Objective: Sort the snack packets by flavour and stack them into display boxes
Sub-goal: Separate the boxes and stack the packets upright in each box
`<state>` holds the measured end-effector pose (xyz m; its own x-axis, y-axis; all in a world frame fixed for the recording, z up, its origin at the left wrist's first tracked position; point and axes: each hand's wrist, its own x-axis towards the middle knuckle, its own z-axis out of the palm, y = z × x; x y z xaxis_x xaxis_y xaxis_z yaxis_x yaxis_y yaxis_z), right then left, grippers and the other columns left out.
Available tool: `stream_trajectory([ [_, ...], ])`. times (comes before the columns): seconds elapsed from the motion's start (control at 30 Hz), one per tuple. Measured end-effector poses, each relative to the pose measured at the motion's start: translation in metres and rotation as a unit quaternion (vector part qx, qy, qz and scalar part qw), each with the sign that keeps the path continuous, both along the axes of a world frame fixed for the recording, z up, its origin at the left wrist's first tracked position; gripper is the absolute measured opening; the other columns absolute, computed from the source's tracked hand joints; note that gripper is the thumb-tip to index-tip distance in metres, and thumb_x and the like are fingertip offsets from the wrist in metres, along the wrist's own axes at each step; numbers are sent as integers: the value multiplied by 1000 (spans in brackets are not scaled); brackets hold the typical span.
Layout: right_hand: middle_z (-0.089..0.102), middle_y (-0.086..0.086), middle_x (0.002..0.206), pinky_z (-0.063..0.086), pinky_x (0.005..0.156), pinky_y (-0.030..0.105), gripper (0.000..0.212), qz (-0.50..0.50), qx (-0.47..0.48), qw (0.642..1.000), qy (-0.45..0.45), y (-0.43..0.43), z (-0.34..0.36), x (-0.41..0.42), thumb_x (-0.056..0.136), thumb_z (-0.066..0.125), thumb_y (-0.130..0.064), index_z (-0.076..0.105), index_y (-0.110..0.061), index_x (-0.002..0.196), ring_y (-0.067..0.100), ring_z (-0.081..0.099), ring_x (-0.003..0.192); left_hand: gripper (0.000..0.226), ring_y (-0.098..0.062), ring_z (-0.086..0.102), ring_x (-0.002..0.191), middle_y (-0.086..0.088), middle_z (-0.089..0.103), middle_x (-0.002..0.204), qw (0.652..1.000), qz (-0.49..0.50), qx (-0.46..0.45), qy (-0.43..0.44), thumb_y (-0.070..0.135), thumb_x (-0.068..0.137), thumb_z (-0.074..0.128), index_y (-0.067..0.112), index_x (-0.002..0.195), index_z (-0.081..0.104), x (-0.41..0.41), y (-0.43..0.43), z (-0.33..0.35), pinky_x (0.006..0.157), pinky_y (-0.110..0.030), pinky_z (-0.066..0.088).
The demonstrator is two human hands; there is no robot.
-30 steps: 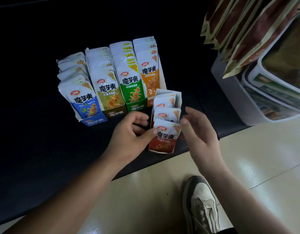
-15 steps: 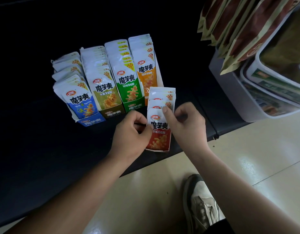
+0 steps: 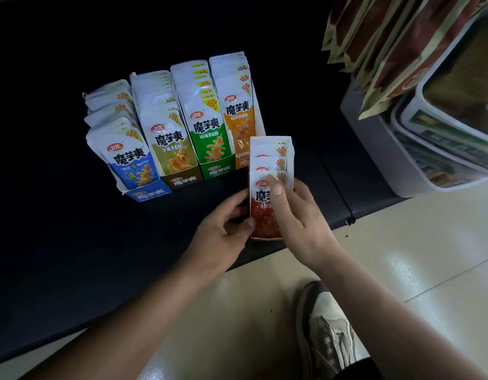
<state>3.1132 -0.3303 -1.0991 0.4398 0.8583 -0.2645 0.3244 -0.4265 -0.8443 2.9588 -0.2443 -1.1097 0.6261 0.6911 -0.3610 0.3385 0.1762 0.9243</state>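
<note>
A small white display box (image 3: pixel 290 149) with several red-flavour snack packets (image 3: pixel 262 215) stands near the front edge of a black shelf. My left hand (image 3: pixel 223 237) grips the box's left side, thumb against the front packet. My right hand (image 3: pixel 297 220) holds the box from the right, with its thumb lying across the front packet's face. Behind stand four filled boxes in a row: blue (image 3: pixel 133 163), olive (image 3: pixel 172 149), green (image 3: pixel 210 138) and orange (image 3: pixel 238 122) packets.
The black shelf (image 3: pixel 72 242) ends just in front of my hands; below is pale tiled floor (image 3: pixel 429 256) and my shoe (image 3: pixel 327 333). At the right stand white tubs (image 3: pixel 418 171) with brown bags (image 3: pixel 401 42) leaning above them.
My right hand has closed in from the side onto the red box and its thumb now covers the front packet. The red packets stand straighter. My left hand stays on the box's left side.
</note>
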Motion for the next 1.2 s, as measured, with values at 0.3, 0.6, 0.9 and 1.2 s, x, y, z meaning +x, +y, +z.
stream_trajectory([
  [0.3, 44, -29, 144, 53, 107, 35, 43, -9, 74, 995, 62, -28, -10, 6, 103, 41, -60, 56, -50, 142, -1, 45, 138, 43, -12, 70, 114, 12, 69, 128, 999, 32, -30, 10, 29, 102, 64, 48, 140, 57, 7, -3, -9, 82, -39, 65],
  [0.6, 41, -18, 149, 61, 88, 28, 86, -69, 103, 992, -34, -43, -9, 30, 84, 74, -62, 32, -47, 158, 2, 53, 132, 46, -7, 71, 109, 12, 71, 121, 999, -27, -13, 21, 29, 101, 66, 48, 142, 54, 60, 0, -11, 94, -36, 61],
  [0.9, 56, -13, 148, 46, 115, 46, 94, -105, 121, 972, 174, 21, -16, 85, 91, 75, -30, 16, -38, 164, 9, 57, 134, 35, -19, 75, 93, 2, 70, 113, 998, 29, 2, 48, 35, 107, 55, 36, 142, 54, 92, 37, 4, 85, -43, 64],
  [1.2, 44, 3, 145, 55, 102, 53, 69, -192, 11, 981, 16, 64, -41, 85, 102, 61, -42, 23, -39, 159, 25, 56, 127, 23, -12, 70, 104, 4, 70, 116, 993, 117, -2, 28, 41, 110, 44, 41, 127, 59, 55, 52, 8, 94, -43, 60],
])
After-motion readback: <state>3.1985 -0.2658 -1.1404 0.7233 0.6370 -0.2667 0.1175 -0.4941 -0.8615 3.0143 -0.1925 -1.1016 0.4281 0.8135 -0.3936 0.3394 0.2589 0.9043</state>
